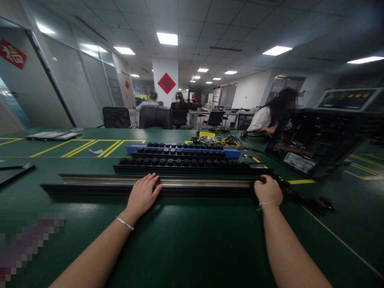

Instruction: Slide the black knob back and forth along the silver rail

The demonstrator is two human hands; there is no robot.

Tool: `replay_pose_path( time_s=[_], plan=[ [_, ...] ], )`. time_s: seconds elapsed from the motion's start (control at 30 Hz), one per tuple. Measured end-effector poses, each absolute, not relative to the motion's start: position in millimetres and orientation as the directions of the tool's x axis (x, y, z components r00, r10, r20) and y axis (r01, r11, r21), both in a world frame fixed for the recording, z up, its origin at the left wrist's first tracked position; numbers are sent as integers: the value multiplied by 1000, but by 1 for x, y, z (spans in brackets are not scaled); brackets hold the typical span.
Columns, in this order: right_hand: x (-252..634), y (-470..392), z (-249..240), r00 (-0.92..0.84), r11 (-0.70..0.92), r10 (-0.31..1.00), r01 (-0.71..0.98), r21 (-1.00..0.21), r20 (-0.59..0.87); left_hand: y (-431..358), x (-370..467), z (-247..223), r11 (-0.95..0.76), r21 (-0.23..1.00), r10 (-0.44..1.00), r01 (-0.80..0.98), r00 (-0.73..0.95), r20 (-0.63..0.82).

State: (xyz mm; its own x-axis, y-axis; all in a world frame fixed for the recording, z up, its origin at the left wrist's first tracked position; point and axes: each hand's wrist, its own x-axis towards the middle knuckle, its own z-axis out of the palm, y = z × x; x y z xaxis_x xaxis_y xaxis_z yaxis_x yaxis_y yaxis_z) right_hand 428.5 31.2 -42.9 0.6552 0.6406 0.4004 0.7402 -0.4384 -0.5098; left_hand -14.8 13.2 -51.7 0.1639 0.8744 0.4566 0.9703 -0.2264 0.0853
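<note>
Your left hand [143, 195] lies flat on the long dark rail [156, 185], fingers spread and stretched forward over its pale metal top strip, gripping nothing. Your right hand [268, 191] is closed over the rail's right end, fingers curled around it; how firmly it grips is hard to judge from this angle. The rail runs left to right across the middle of the green desk [192, 240], parallel to its near edge. A silver bracelet sits on each wrist.

Just behind the rail lies a black strip of round black caps [183, 164], and behind that a second such strip on a blue holder [183, 150]. To the right of your right hand a dark chain-like bundle [309, 200] trails toward the desk's right edge. An open black computer case [318, 140] stands at the far right. Near the far left corner lies a flat grey tray [49, 135]. A person in a white top [264, 118] sits beyond the desk.
</note>
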Motion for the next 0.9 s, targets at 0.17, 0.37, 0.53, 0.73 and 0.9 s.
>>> replay_pose_path(
  time_s=[0.17,0.37,0.53,0.73,0.9],
  plan=[
    [431,30,-40,674,-473,638,724,-501,372,14,-16,-53,-226,71,883,971,173,437],
    [434,33,-41,662,-448,648,731,-515,377,14,-14,-51,-237,85,872,968,173,458],
    [454,30,-43,718,-469,570,684,-559,400,13,-11,-49,-243,89,865,966,174,472],
    [475,26,-50,694,-420,546,711,-564,469,13,-10,-50,-233,104,865,967,158,476],
    [472,33,-53,644,-416,526,765,-492,555,15,-10,-50,-230,103,872,968,158,464]
  ],
)
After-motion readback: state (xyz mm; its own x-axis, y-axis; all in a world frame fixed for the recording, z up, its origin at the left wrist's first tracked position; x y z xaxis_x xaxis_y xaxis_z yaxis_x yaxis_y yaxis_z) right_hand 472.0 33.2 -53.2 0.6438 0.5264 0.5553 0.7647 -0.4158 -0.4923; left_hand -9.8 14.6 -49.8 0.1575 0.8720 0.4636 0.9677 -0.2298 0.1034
